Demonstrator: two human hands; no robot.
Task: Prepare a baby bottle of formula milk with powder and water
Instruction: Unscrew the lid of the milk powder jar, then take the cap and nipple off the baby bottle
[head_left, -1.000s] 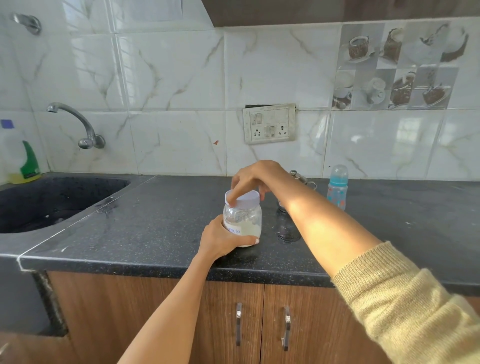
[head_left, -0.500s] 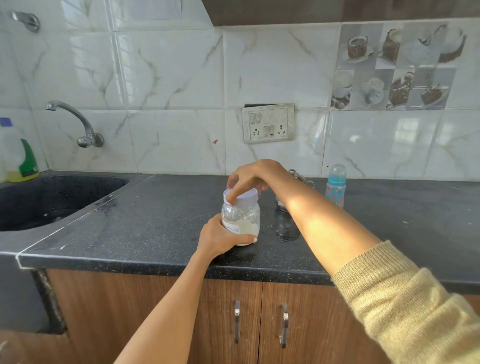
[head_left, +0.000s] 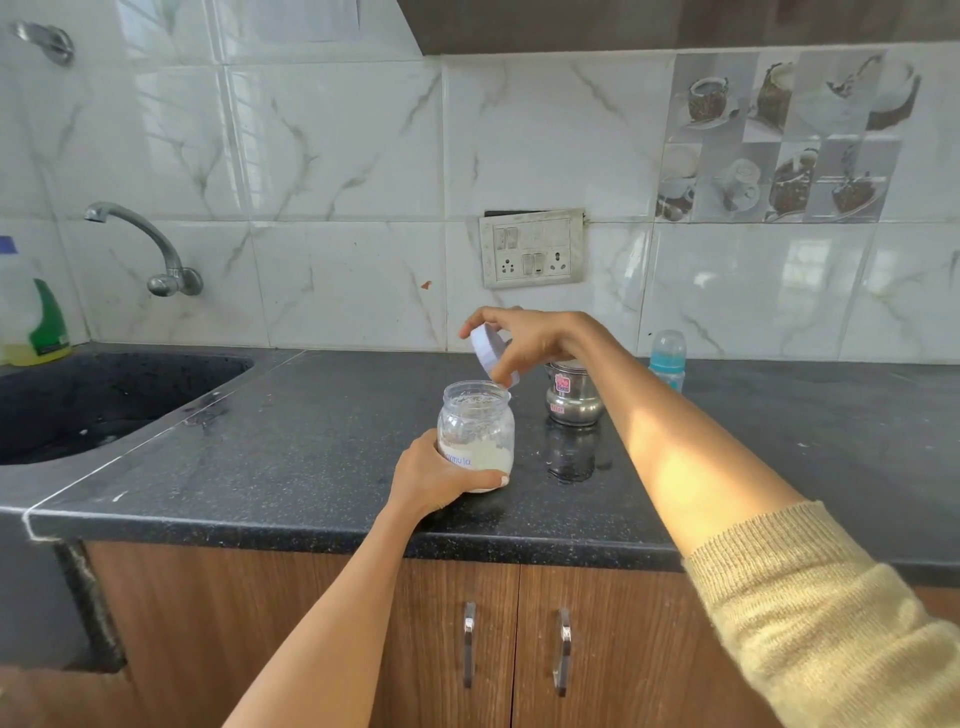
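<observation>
Fingers of the right hand (head_left: 524, 338) are pinching the round white plastic lid (head_left: 491, 353), tilted just above the jar mouth at centre frame. Left hand (head_left: 436, 475) is wrapped around the lower half of the clear jar of white formula powder (head_left: 476, 436), which sits on the black speckled counter (head_left: 291, 441) near its front edge. If that jar's glass it's heavy-ish, slick and breakable, so I'd grip low around the belly. Small steel pot (head_left: 571, 395) and blue-capped baby bottle (head_left: 667, 358) wait right of centre, untouched.
</observation>
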